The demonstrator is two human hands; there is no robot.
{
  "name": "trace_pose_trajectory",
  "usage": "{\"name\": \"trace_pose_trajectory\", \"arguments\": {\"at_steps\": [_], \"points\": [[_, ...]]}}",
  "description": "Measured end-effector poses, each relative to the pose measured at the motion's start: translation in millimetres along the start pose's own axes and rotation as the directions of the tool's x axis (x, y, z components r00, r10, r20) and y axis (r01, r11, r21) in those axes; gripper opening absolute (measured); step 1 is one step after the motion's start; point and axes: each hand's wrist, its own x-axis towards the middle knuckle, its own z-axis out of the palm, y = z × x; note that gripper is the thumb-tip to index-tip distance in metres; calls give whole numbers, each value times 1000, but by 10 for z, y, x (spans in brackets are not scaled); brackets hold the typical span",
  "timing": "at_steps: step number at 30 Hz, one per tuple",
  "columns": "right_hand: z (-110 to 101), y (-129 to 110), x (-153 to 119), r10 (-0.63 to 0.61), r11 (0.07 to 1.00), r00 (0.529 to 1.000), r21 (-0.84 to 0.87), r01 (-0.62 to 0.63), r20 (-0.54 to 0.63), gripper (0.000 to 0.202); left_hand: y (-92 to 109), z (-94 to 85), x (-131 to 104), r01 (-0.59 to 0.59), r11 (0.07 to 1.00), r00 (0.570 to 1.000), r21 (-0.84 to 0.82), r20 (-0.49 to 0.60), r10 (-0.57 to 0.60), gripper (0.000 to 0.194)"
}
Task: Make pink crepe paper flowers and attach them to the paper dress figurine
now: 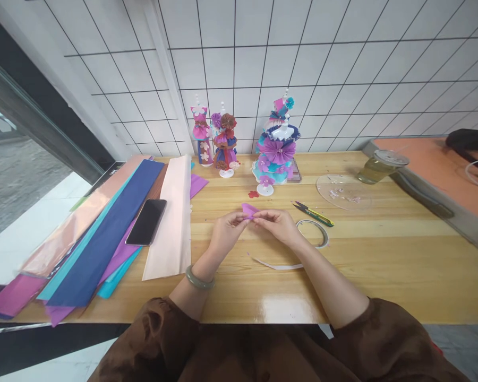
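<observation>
A small piece of purple crepe paper (pixel 249 209) is pinched between my two hands above the middle of the table. My left hand (pixel 230 229), with a bangle on its wrist, grips the paper's left side. On the right side, the fingers of my right hand (pixel 276 225) close on the same piece. A roll of white tape (pixel 325 236) lies beside my right wrist, and its loose strip (pixel 276 266) runs under the forearm. Yellow-and-black thread snips (pixel 314 213) rest just beyond the roll. A red paper flower (pixel 254 194) lies past my fingertips.
Several miniature dress forms in paper dresses (pixel 276 151) stand along the tiled wall. Coloured paper sheets (pixel 107 228) and a phone (pixel 146 223) cover the left side. At the right are a clear dish of small beads (pixel 334 192), a tilted-looking cup of liquid (pixel 376 168) and an orange surface (pixel 430 159).
</observation>
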Motion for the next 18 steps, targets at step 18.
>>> {"name": "trace_pose_trajectory", "arguments": {"at_steps": [18], "points": [[0,-42,-2,91,968,996,234,-91,10,23,16,-30,36,111,971,993,-211,72,-97,21]]}}
